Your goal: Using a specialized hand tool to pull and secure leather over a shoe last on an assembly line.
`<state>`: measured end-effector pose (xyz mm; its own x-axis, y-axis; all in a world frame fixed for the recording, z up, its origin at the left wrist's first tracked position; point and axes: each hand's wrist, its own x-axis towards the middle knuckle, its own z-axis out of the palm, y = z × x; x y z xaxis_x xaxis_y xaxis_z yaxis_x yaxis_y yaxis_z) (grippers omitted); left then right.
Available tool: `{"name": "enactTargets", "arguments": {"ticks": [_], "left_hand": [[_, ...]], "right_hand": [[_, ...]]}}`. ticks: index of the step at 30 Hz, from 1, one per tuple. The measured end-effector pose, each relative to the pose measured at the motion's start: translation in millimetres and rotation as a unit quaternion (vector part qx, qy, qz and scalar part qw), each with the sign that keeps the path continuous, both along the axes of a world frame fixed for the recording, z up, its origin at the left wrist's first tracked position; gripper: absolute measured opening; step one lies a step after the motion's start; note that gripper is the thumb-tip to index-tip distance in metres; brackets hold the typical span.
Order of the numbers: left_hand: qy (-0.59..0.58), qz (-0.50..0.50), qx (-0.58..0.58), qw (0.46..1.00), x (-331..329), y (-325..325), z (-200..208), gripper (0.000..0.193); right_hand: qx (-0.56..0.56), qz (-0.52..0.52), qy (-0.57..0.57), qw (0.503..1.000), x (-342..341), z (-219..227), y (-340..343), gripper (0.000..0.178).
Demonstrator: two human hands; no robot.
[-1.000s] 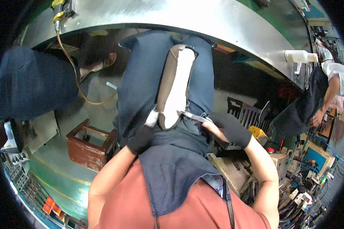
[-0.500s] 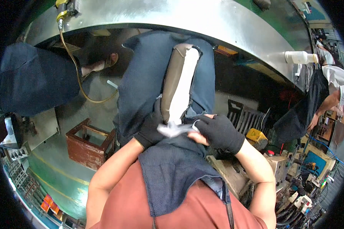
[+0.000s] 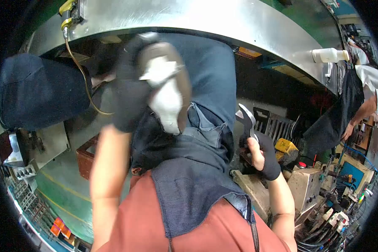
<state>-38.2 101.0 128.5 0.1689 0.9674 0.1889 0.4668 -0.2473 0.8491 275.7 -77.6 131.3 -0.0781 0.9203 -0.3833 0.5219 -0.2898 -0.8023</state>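
My left hand (image 3: 132, 90), in a black fingerless glove and smeared by motion, grips a brown shoe upper on a last (image 3: 184, 86) above my left thigh. The white underside (image 3: 168, 105) of the lasted shoe faces up, with the brown edge folded round it. Off to the right, beside my right thigh, my gloved right hand (image 3: 262, 155) is closed round the handles of a pair of pincers (image 3: 248, 119). The metal head of the pincers points up and away, apart from the shoe. A dark denim apron (image 3: 193, 189) covers my lap.
A metal bench (image 3: 176, 17) curves across the far side, with a plastic bottle (image 3: 329, 55) at its right. A hose (image 3: 77, 63) hangs at left near a wooden stool (image 3: 86, 157). A yellow box (image 3: 286, 147) and machinery (image 3: 308, 189) stand at right. Other people sit on both sides.
My left hand has lifted the shoe from between my thighs, up and to the left, turning it. My right hand has drawn away to the right with the pincers.
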Motion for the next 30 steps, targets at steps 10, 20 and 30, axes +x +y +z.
{"name": "enactTargets", "arguments": {"ticks": [10, 20, 30], "left_hand": [[-0.065, -0.122, -0.295, 0.945, 37.3, -75.6, -102.6, 0.069], [0.145, -0.205, -0.082, 0.965, 19.2, -77.6, -119.3, 0.064], [0.119, -0.03, 0.119, 0.985, 76.8, -57.2, -157.0, 0.066]], "right_hand": [[-0.093, 0.088, 0.033, 0.991, 3.3, -14.1, 51.9, 0.037], [0.204, 0.306, -0.344, 0.864, -12.8, -79.8, 110.6, 0.04], [-0.136, 0.363, -0.109, 0.915, 7.0, -28.7, 129.8, 0.045]]}}
